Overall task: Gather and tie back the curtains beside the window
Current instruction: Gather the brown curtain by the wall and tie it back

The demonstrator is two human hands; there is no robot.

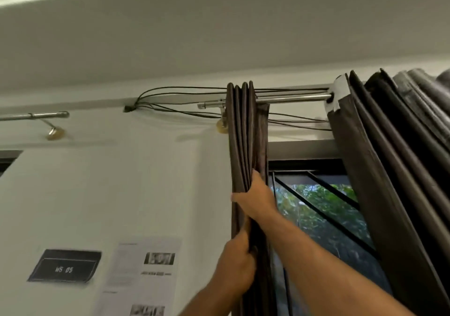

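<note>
From here I read the gathered pleated fabric curtain (243, 133) as plain dark brown with a faint sheen. The wider folded fabric curtain (389, 169) is the same brown, white at its top corner. The round metal rod (292, 98) is silver, the thin cables (182, 91) black, the rectangular wall sign (64, 265) black with white letters, and the foliage (316, 201) green.

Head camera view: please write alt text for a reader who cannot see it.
Two hands grip a gathered brown curtain at the left edge of a window, the right hand above the left hand. It hangs from a metal rod; a second curtain hangs bunched on the right.
</note>
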